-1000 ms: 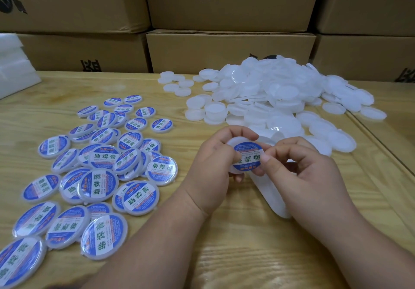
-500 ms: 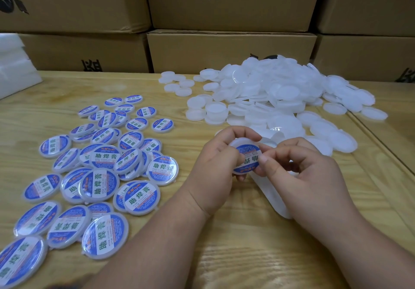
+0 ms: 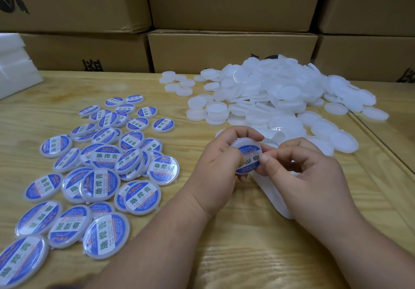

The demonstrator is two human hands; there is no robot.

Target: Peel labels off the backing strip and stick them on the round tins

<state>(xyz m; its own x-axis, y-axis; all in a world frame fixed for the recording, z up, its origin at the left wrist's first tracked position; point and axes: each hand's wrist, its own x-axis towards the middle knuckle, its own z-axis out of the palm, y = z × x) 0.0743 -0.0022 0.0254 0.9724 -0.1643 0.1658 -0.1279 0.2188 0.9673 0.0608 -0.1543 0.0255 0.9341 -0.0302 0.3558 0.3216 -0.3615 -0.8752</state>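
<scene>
My left hand (image 3: 215,165) grips a round white tin (image 3: 246,145) by its rim, held above the wooden table. A blue and white label (image 3: 249,159) lies on the tin's face. My right hand (image 3: 301,176) pinches the tin's right edge, its thumb on the label. A white backing strip (image 3: 272,195) runs along the table beneath my right hand, mostly hidden by it. Several labelled tins (image 3: 98,176) are spread out at the left. A heap of plain white tins (image 3: 276,100) sits at the back right.
Stacked brown cardboard boxes (image 3: 231,53) wall off the far edge of the table (image 3: 224,255). White foam sheets (image 3: 15,68) lie at the far left. A seam in the tabletop (image 3: 386,149) runs diagonally at the right.
The tin has turned in my hands, so its label now reads sideways. My right thumb has slid over the label's right side.
</scene>
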